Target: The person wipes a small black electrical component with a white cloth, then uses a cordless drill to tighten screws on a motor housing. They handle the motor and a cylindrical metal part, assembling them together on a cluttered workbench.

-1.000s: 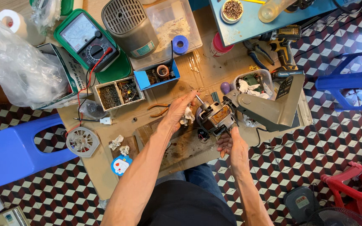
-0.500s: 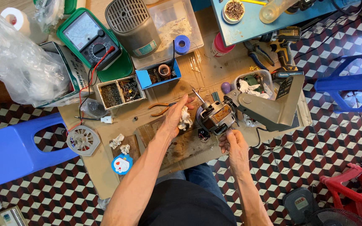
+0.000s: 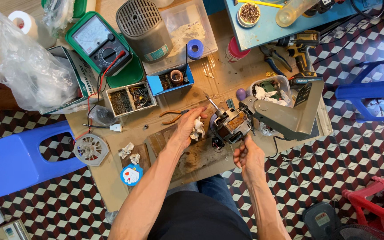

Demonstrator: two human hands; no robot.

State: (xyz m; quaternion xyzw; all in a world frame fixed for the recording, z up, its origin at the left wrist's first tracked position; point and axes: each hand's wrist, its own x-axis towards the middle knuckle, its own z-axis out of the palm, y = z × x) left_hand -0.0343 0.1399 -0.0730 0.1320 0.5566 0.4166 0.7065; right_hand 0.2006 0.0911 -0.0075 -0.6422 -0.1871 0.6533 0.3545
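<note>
A small electric motor [image 3: 230, 126] with a steel shaft and copper windings sits on the brown work board, against a grey metal stand [image 3: 287, 116]. My left hand [image 3: 187, 128] rests on the board just left of the motor, fingers closed on a crumpled white rag [image 3: 198, 129]. My right hand [image 3: 248, 156] is below the motor, fingers pinched at its lower right edge; what it grips is too small to tell. Orange-handled pliers [image 3: 173, 116] lie just above my left hand.
A green multimeter [image 3: 98, 43], a grey cylindrical housing [image 3: 144, 29], parts boxes [image 3: 130, 98], a blue tape roll [image 3: 195, 48] and a cordless drill [image 3: 299, 51] crowd the board's far side. A round fan grille [image 3: 90, 150] lies at left. Blue stools [image 3: 16, 158] flank the table.
My right hand has shifted slightly up toward the motor's lower edge. My left hand stays on the rag beside the motor.
</note>
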